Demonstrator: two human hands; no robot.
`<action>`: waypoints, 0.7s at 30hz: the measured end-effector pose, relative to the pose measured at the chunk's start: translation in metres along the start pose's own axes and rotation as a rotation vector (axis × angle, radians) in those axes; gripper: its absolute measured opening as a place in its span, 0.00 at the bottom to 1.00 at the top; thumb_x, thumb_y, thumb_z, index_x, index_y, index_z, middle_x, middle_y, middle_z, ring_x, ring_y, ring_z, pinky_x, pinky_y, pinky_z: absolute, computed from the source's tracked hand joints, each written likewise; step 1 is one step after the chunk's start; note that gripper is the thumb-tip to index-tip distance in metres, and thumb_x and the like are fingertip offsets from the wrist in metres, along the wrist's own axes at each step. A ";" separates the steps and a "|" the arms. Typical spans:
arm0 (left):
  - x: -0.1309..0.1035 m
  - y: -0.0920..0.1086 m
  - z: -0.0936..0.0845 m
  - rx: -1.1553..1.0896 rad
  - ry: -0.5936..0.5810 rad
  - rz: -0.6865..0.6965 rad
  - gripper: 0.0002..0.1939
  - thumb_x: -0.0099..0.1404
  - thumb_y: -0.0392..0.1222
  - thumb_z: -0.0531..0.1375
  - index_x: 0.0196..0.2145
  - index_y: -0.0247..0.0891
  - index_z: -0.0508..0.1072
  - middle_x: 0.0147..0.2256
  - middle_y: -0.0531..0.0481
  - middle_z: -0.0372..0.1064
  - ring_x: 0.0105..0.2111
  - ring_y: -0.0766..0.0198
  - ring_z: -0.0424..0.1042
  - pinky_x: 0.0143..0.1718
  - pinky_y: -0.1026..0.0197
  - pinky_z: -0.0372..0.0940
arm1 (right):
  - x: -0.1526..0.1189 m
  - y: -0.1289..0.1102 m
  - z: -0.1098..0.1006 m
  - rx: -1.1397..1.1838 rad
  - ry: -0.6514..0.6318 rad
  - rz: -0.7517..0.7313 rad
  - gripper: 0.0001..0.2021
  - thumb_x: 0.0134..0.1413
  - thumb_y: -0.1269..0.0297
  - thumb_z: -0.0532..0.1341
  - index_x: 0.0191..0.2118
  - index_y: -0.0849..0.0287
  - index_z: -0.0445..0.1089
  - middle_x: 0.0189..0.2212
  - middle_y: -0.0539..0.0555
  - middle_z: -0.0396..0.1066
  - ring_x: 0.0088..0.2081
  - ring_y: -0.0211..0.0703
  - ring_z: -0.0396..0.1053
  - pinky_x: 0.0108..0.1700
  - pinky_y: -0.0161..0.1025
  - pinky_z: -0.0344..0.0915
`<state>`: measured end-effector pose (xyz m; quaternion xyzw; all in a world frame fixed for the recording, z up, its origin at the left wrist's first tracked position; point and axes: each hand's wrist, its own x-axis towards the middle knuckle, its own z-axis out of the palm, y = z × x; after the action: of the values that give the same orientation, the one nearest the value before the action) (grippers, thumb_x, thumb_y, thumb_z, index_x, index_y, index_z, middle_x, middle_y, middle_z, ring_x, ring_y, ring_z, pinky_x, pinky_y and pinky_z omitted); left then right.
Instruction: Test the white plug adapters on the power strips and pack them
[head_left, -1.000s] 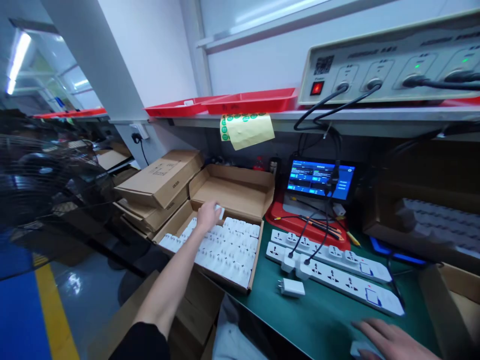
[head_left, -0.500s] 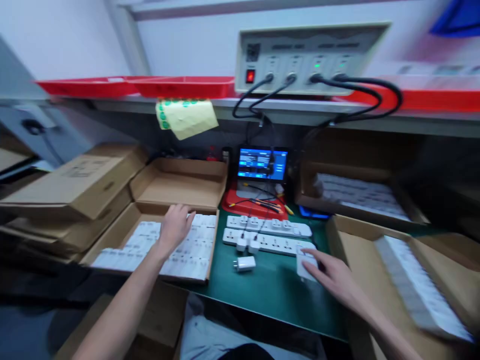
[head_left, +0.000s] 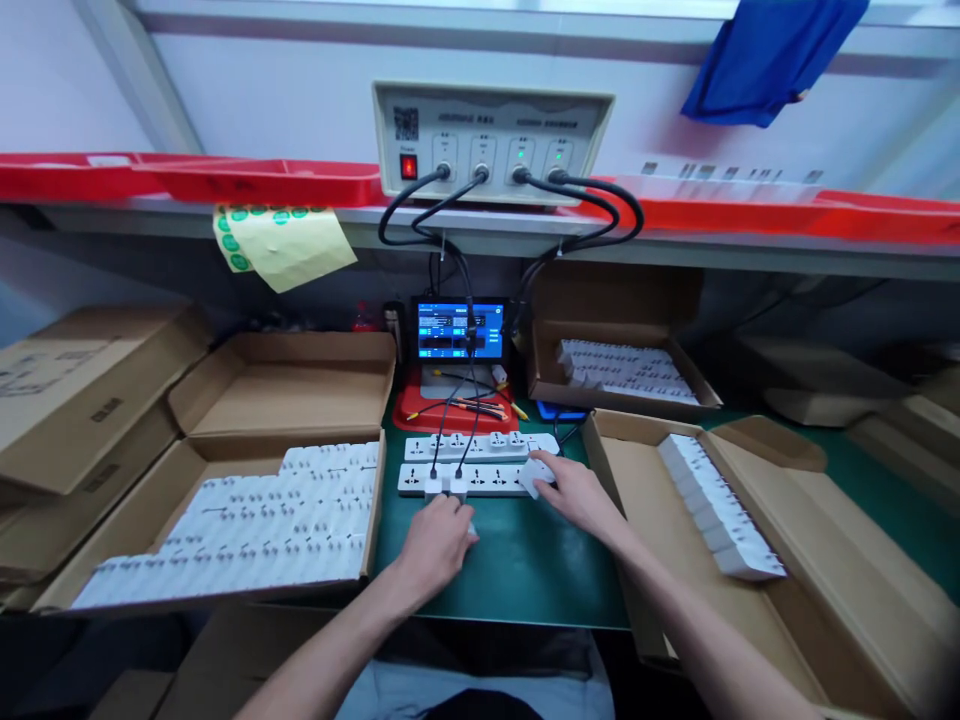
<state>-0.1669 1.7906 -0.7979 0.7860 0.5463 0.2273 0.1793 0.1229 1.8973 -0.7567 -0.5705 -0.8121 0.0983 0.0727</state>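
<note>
My left hand (head_left: 439,545) is closed just in front of the near power strip (head_left: 491,480), below two white adapters (head_left: 456,487) with black cables plugged into it. A bit of white charger shows beside its fingers. My right hand (head_left: 576,490) holds a white charger (head_left: 535,474) at the right end of the strips, fingers curled round its side. Behind lies the far power strip (head_left: 480,447). A lit screen (head_left: 460,332) stands on a red tray (head_left: 409,400) with cables and orange-tipped tools.
An open carton (head_left: 379,500) of white chargers lies left, another (head_left: 622,430) right, a third (head_left: 536,370) behind. Closed cartons (head_left: 90,390) are stacked far left. A shelf overhead bears a test box (head_left: 495,105) with hanging black cables.
My left hand has moved from the left carton to the front of the power strip. My right hand has brought its charger up to the strips' right end. The view has shifted right.
</note>
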 end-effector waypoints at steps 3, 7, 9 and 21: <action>0.001 -0.001 -0.014 -0.592 0.104 -0.118 0.18 0.75 0.49 0.66 0.58 0.42 0.82 0.42 0.45 0.79 0.40 0.53 0.78 0.44 0.52 0.74 | -0.002 -0.005 0.004 -0.040 -0.052 -0.004 0.30 0.70 0.52 0.66 0.73 0.54 0.72 0.58 0.64 0.84 0.57 0.63 0.82 0.53 0.45 0.72; 0.003 0.011 -0.032 -1.201 0.086 -0.232 0.34 0.72 0.62 0.69 0.69 0.43 0.74 0.40 0.49 0.75 0.32 0.61 0.75 0.34 0.59 0.72 | -0.004 -0.013 0.015 -0.115 -0.119 -0.015 0.35 0.68 0.53 0.69 0.76 0.57 0.67 0.60 0.68 0.83 0.56 0.65 0.83 0.54 0.47 0.73; 0.005 0.018 -0.040 -1.329 0.050 -0.231 0.38 0.70 0.63 0.72 0.70 0.45 0.73 0.44 0.48 0.76 0.34 0.62 0.76 0.35 0.60 0.72 | -0.003 -0.015 0.018 -0.151 -0.126 -0.020 0.36 0.68 0.54 0.70 0.77 0.56 0.65 0.61 0.69 0.82 0.56 0.64 0.83 0.54 0.47 0.73; 0.051 0.034 -0.046 -0.471 0.137 0.207 0.13 0.81 0.46 0.58 0.44 0.44 0.84 0.48 0.44 0.78 0.48 0.53 0.76 0.55 0.51 0.71 | -0.004 -0.013 0.019 -0.082 -0.125 -0.035 0.37 0.68 0.52 0.69 0.78 0.52 0.64 0.61 0.65 0.82 0.58 0.64 0.82 0.55 0.46 0.73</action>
<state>-0.1501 1.8287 -0.7335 0.7572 0.4058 0.4178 0.2956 0.1081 1.8878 -0.7721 -0.5516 -0.8282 0.0991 0.0001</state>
